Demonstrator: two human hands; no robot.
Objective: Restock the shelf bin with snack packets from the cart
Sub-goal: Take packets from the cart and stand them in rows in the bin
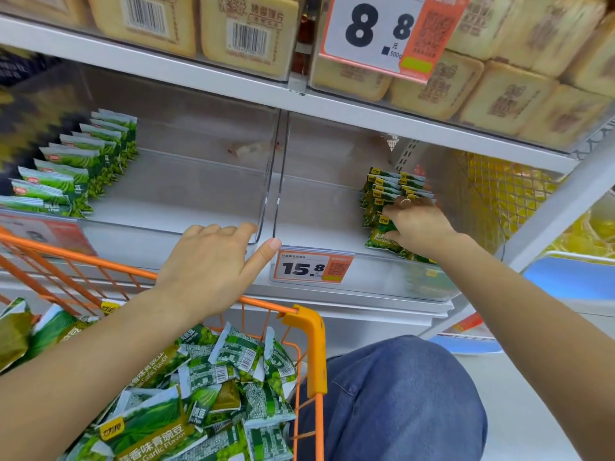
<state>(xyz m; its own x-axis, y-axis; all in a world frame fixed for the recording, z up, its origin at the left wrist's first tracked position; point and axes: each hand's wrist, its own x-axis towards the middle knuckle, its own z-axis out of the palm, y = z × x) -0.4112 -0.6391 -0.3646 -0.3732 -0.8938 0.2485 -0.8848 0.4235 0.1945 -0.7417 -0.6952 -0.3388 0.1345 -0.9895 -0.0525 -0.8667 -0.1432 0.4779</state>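
**Packets going into the right bin**

The snack packets (392, 194) are standing in a row inside the clear shelf bin (332, 207), running away from the person. The right hand (419, 227) is right on them, fingers curled, holding the front packet. The left hand (213, 264) is resting spread on the bin's front edge, holding nothing. More packets are lying in the orange cart (314, 347) under the left arm, so the left hand is looking nearer to them.
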